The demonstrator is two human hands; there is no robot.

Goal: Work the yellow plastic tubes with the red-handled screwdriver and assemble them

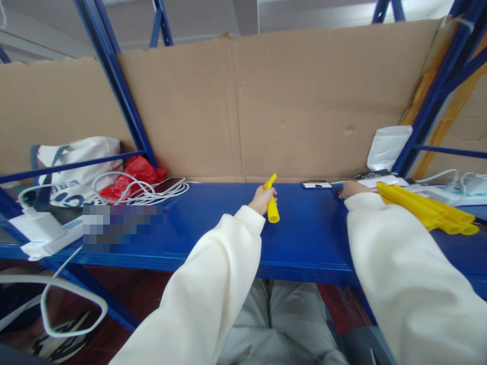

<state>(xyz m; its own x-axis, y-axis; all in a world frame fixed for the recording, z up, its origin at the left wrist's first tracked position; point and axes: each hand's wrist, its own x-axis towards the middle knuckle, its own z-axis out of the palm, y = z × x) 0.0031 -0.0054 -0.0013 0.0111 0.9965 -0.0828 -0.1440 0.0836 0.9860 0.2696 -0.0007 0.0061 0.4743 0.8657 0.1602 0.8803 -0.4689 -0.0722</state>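
My left hand (262,199) is closed around a yellow plastic tube (273,209), held over the middle of the blue shelf. The tube's wide, round end points down toward me, and a narrower tip sticks out above my fingers. Farther right, at the back of the shelf, my right hand (352,189) reaches low with its fingers curled in. A small dark thing (335,188) shows at those fingertips, too small to name. Several more yellow tubes (429,205) lie in a pile just right of my right hand, partly behind my sleeve.
The blue shelf (220,223) has a cardboard wall (297,101) behind it. A small flat black-and-white item (316,184) lies at the back. White cables (152,192), a red plastic bag (133,175) and a white bag (79,167) are at left. A power strip (449,194) lies at right.
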